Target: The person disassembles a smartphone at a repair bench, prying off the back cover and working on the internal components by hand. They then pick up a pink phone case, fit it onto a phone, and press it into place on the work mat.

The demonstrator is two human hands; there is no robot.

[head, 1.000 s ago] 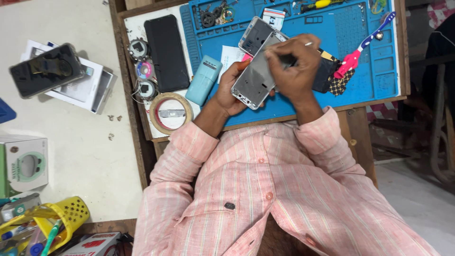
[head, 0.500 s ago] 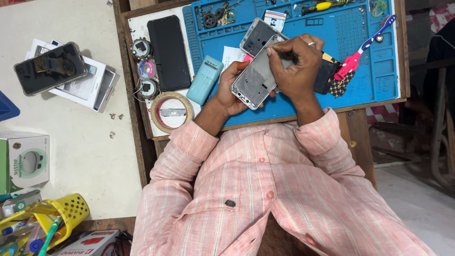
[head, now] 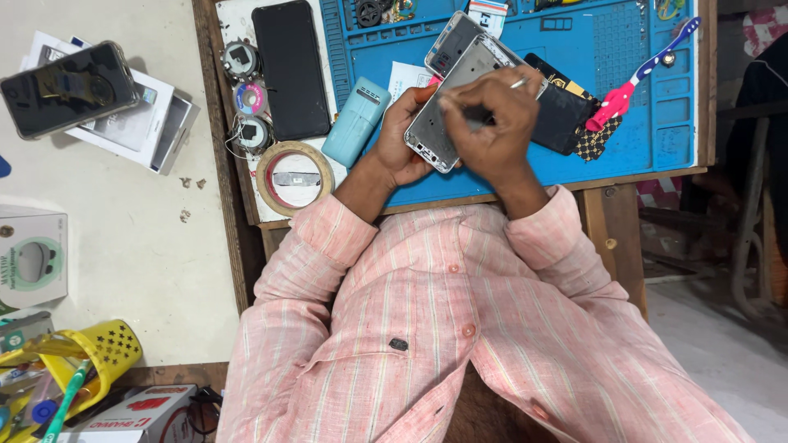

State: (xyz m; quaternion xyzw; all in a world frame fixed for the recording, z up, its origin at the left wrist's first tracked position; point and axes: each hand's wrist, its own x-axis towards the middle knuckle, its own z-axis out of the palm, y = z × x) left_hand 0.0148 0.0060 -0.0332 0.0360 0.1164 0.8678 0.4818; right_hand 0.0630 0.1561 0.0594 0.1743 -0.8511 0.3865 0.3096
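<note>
My left hand (head: 402,135) grips a silver phone frame (head: 447,102) with its back off, held tilted over the blue work mat (head: 624,139). My right hand (head: 492,123) is closed around a thin metal tool (head: 517,83) and presses its tip into the frame's inside. A second opened phone body (head: 451,41) lies just behind the held one. A dark back cover (head: 562,115) lies under my right hand's far side.
A black phone (head: 289,70), a pale blue case (head: 355,121), a tape roll (head: 294,176) and small reels (head: 246,94) lie left of the mat. A toothbrush (head: 644,70) rests at right. A phone on boxes (head: 70,86) sits far left.
The view has shifted slightly; my hands stay on the phone frame, the right hand nudging the tool a little along it.
</note>
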